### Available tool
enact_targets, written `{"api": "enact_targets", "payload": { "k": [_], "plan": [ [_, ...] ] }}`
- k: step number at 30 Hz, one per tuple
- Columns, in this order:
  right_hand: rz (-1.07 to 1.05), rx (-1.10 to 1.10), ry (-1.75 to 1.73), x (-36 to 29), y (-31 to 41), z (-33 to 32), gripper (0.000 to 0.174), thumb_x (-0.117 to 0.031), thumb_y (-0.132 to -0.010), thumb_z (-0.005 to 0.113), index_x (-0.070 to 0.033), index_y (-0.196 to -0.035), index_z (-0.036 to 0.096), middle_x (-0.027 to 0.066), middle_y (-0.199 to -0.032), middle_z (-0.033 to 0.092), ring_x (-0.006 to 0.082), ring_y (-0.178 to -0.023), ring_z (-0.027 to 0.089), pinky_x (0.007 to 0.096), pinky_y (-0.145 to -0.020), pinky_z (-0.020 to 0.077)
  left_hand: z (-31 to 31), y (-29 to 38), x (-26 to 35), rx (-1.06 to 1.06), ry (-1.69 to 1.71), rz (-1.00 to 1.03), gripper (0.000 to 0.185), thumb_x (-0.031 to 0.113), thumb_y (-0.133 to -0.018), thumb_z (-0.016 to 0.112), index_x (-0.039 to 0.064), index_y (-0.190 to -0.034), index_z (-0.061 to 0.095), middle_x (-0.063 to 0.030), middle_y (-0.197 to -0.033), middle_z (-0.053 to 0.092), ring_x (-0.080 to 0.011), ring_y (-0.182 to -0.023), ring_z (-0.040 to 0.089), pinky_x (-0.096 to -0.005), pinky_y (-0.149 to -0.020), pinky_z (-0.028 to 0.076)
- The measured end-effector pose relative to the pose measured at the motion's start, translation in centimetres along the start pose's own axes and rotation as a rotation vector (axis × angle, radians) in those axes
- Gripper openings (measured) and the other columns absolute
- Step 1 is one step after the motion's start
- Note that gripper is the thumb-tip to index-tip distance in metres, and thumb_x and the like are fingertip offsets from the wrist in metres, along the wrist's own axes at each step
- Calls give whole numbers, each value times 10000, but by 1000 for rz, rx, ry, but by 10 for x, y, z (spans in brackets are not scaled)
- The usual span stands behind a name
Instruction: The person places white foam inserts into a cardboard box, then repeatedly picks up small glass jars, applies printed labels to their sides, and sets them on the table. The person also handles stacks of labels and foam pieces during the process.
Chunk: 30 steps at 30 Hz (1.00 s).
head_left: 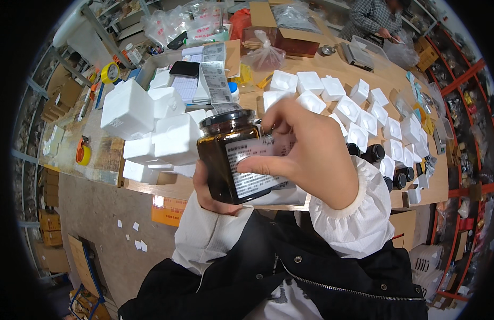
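A dark amber glass jar (pixel 217 168) with a black lid (pixel 227 118) is held up, tilted, over the table's front edge. My left hand (pixel 207 196) grips it from the left and below, its palm mostly hidden by the glass. Across the jar's front is a white printed label (pixel 251 176) bearing writing. My right hand (pixel 315 148) spans the label's right part, thumb pressed on its face and fingers curled by the jar's far side. Some of those fingertips are hidden. White foam boxes (pixel 177 138) are stacked behind the jar on the left.
Open foam box halves (pixel 348 109) cover the right of the table, with several black-lidded jars (pixel 399 181) among them. A strip of printed labels (pixel 217 82) and a black phone (pixel 184 69) lie behind. Tape dispensers (pixel 83 154) sit left. A person (pixel 371 24) works at the far right.
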State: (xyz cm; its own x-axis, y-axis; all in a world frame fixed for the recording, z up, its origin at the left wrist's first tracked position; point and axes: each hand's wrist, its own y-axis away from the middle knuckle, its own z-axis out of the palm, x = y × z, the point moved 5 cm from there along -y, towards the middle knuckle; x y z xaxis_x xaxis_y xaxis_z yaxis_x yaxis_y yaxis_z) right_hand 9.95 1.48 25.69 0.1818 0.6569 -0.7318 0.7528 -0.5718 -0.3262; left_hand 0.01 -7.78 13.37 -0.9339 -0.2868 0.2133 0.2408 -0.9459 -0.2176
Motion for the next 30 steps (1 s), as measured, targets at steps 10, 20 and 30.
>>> {"api": "enact_targets", "payload": {
  "k": [10, 20, 30],
  "plan": [
    [216, -197, -464, 45, 2, 11, 536, -189, -609, 918, -59, -962, 537, -56, -734, 517, 23, -691, 492, 175, -596, 381, -38, 7, -1, 35, 54, -91, 780, 609, -885, 376, 38, -1417, 354, -228, -1309, 502, -362, -1054, 615, -480, -858, 556],
    [302, -236, -720, 58, 11, 10, 531, -142, -628, 903, -84, -1002, 530, -83, -770, 499, 18, -712, 464, 173, -620, 361, -27, -1, -10, 28, -23, -272, 824, 608, -876, 447, 23, -1436, 293, -228, -1361, 444, -375, -1138, 555, -480, -937, 503],
    [228, -245, -709, 63, 11, 7, 409, -110, -725, 841, -70, -1012, 552, -70, -749, 519, 20, -697, 485, 180, -641, 380, -32, -3, 0, 5, -432, -407, 860, 632, -864, 491, 40, -1451, 280, -233, -1383, 429, -439, -1206, 501, -530, -1002, 448]
  ]
}}
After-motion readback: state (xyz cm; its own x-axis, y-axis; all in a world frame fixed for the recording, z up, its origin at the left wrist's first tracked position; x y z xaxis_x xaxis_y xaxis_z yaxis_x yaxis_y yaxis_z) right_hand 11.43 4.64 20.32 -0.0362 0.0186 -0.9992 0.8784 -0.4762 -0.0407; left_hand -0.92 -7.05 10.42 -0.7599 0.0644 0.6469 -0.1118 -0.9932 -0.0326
